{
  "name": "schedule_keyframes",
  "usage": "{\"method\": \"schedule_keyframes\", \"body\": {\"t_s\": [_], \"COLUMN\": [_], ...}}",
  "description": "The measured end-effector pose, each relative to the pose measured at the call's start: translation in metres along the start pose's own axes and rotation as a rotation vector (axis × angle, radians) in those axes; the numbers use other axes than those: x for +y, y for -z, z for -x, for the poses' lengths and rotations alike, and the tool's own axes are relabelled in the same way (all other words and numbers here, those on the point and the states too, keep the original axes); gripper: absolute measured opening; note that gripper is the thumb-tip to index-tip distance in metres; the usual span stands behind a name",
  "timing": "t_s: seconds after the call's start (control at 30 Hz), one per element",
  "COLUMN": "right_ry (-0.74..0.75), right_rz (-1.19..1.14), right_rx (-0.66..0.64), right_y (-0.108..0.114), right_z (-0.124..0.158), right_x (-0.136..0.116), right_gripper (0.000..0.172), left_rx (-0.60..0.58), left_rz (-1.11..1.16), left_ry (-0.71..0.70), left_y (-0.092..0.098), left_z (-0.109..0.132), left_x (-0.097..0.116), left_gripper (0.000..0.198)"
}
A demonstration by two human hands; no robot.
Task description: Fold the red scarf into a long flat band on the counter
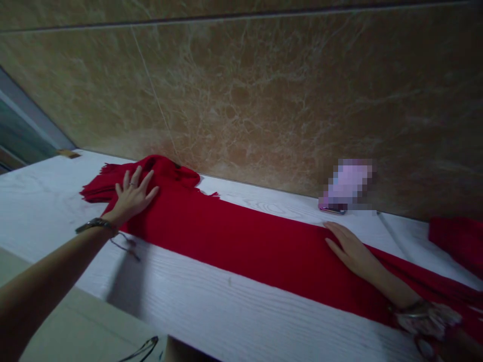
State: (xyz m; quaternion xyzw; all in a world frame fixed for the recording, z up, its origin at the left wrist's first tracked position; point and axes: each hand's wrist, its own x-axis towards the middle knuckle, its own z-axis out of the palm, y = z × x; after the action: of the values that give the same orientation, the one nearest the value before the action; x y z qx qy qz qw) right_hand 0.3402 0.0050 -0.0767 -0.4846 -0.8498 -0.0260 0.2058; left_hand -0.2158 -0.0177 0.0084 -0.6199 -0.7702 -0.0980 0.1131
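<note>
A long red scarf (241, 241) lies stretched across a white wood-grain table (211, 301), its far left end bunched and fringed. My left hand (133, 197) rests flat on the scarf near that bunched end, fingers spread; a bracelet is on the wrist. Over at the right, my right hand (349, 249) presses flat on the same scarf with the fingers together and stretched out.
A phone (332, 208) leans against the brown marble wall (287, 100) behind the scarf, its upper part blurred out. More red cloth (458, 241) lies at the far right. The table's near edge drops to the floor at the lower left.
</note>
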Motion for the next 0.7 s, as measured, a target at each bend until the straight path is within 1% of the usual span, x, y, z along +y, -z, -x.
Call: {"method": "schedule_keyframes", "body": {"t_s": [0.07, 0.13, 0.2, 0.27, 0.3, 0.33, 0.43, 0.5, 0.53, 0.6, 0.7], "right_ry": [-0.008, -0.006, 0.007, 0.021, 0.024, 0.028, 0.030, 0.016, 0.005, -0.013, -0.018], "right_rz": [0.006, 0.020, 0.044, 0.075, 0.090, 0.103, 0.135, 0.171, 0.192, 0.222, 0.220], "right_rx": [-0.003, -0.006, -0.012, -0.016, -0.018, -0.021, -0.047, -0.071, -0.081, -0.093, -0.070], "right_y": [0.001, 0.002, 0.002, 0.002, 0.003, 0.004, 0.011, 0.018, 0.022, 0.030, 0.042], "right_z": [-0.003, -0.007, -0.012, -0.017, -0.019, -0.020, -0.018, -0.012, -0.008, 0.000, 0.012], "right_x": [0.001, 0.000, -0.001, -0.001, -0.001, 0.000, 0.005, 0.012, 0.016, 0.026, 0.040], "right_gripper": [0.040, 0.039, 0.037, 0.035, 0.035, 0.034, 0.033, 0.033, 0.034, 0.037, 0.040], "left_rx": [-0.029, -0.026, 0.027, 0.055, 0.028, -0.031, -0.265, -0.406, -0.459, -0.528, -0.555], "left_rz": [-0.021, -0.089, -0.158, -0.179, -0.165, -0.134, -0.006, 0.064, 0.084, 0.083, 0.004], "left_ry": [0.021, 0.010, -0.066, -0.228, -0.327, -0.425, -0.725, -0.863, -0.892, -0.886, -0.835], "left_y": [0.000, 0.003, 0.008, 0.009, 0.007, 0.004, -0.011, -0.021, -0.025, -0.027, -0.021], "left_z": [-0.001, -0.006, -0.011, -0.018, -0.021, -0.024, -0.034, -0.038, -0.039, -0.042, -0.045], "left_x": [-0.005, -0.003, 0.011, 0.035, 0.048, 0.061, 0.098, 0.117, 0.123, 0.131, 0.133], "left_gripper": [0.060, 0.058, 0.051, 0.045, 0.044, 0.043, 0.042, 0.043, 0.044, 0.044, 0.030]}}
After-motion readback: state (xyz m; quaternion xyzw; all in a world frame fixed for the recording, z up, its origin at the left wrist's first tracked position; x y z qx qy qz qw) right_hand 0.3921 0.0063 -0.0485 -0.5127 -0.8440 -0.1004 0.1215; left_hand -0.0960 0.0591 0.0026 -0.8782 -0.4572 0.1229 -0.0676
